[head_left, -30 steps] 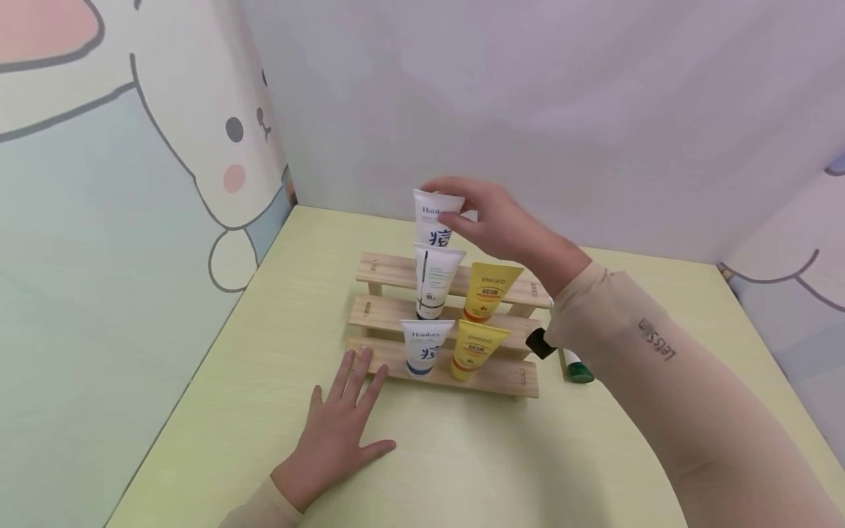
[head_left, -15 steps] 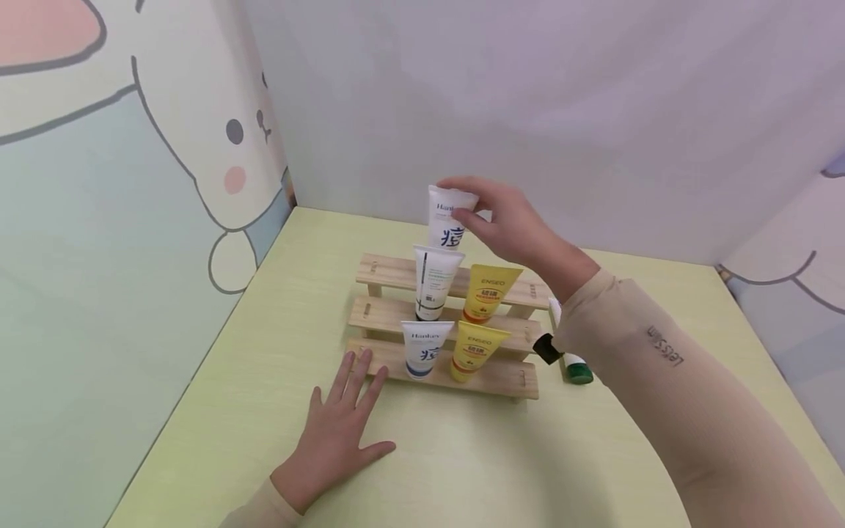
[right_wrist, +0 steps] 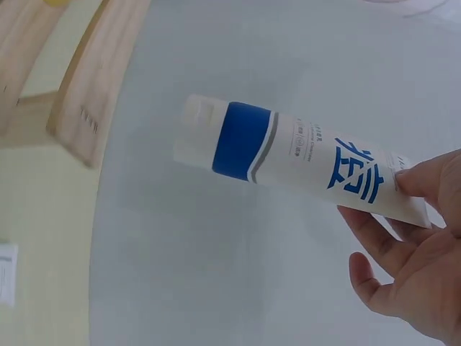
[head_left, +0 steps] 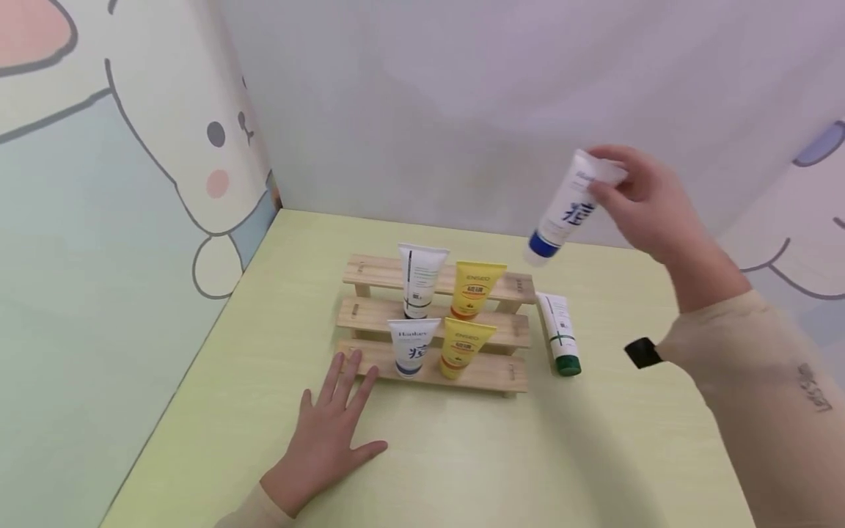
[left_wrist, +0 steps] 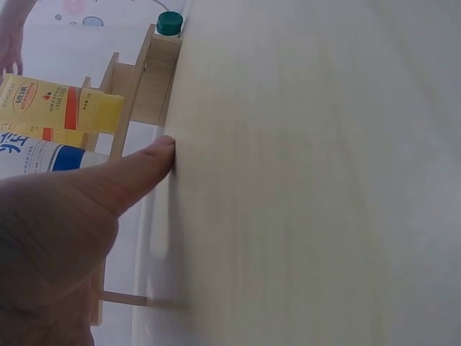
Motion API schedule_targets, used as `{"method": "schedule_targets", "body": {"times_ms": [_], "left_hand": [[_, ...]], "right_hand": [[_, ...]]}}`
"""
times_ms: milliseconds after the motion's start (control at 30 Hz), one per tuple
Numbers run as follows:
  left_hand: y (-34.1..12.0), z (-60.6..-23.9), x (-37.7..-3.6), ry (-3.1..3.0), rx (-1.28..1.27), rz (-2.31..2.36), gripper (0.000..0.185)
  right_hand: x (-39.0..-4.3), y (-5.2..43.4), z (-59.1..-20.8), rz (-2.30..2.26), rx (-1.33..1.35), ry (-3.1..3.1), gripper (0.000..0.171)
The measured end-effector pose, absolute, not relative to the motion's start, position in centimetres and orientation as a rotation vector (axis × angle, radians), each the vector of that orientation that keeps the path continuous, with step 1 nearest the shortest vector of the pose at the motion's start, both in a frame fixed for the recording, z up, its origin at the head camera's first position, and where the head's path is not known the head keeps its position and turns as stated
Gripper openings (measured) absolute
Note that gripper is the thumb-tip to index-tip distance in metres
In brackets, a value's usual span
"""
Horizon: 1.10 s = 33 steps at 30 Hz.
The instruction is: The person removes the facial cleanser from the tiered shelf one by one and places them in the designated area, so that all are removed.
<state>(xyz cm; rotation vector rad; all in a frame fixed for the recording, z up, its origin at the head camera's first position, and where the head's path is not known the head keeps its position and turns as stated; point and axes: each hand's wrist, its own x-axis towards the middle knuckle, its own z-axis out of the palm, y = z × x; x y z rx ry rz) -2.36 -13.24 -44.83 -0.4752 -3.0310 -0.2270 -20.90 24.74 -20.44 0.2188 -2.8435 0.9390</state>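
Up and to the right of the wooden rack (head_left: 436,374), my right hand (head_left: 650,209) pinches a white squeeze tube (right_wrist: 310,155) by its flat end, its blue-banded cap end tilted down to the left. My left hand (head_left: 323,436) lies with spread fingers at the rack's front left corner, fingertips touching the lowest step. On that step stand a white and blue tube (head_left: 412,345) and a yellow tube (head_left: 464,346). The middle step bears a white tube with a dark stripe (head_left: 420,279) and another yellow tube (head_left: 477,287).
A white tube with a green cap (head_left: 560,334) lies on the pale yellow table (head_left: 462,469), just right of the rack. Behind the table hangs a plain light curtain (head_left: 422,132); a cartoon-printed wall (head_left: 132,242) stands at the left.
My right hand has lifted the white tube off the rack's top step and carried it up and to the right, tilting it. My left hand has stayed at the rack's corner.
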Motion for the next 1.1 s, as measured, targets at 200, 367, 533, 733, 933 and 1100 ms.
{"method": "schedule_targets", "body": {"times_ms": [200,367,533,733,933,1100], "left_hand": [[-13.3,-44.6,-2.3,-3.027,-0.480,-0.234,0.105],[-13.4,-44.5,-2.2,-3.023,-0.475,-0.256,0.105],[-13.4,-44.5,-2.2,-3.025,-0.466,-0.273,0.106],[-13.3,-44.4,-2.3,-3.037,-0.463,-0.285,0.106],[-13.3,-44.4,-2.3,-3.048,-0.448,-0.271,0.106],[-13.3,-44.4,-2.3,-3.052,-0.440,-0.282,0.106]], "right_hand": [[-19.8,31.5,-23.7,0.809,0.167,-3.052,0.053],[-19.4,35.3,-28.2,0.760,0.183,-3.311,0.054],[-20.0,36.5,-31.9,0.760,0.191,-3.505,0.051],[-21.4,36.7,-34.9,0.732,0.169,-3.580,0.051],[-22.6,36.2,-38.1,0.774,-0.037,-3.519,0.054],[-23.0,35.8,-39.9,0.851,-0.195,-3.422,0.056]]}}
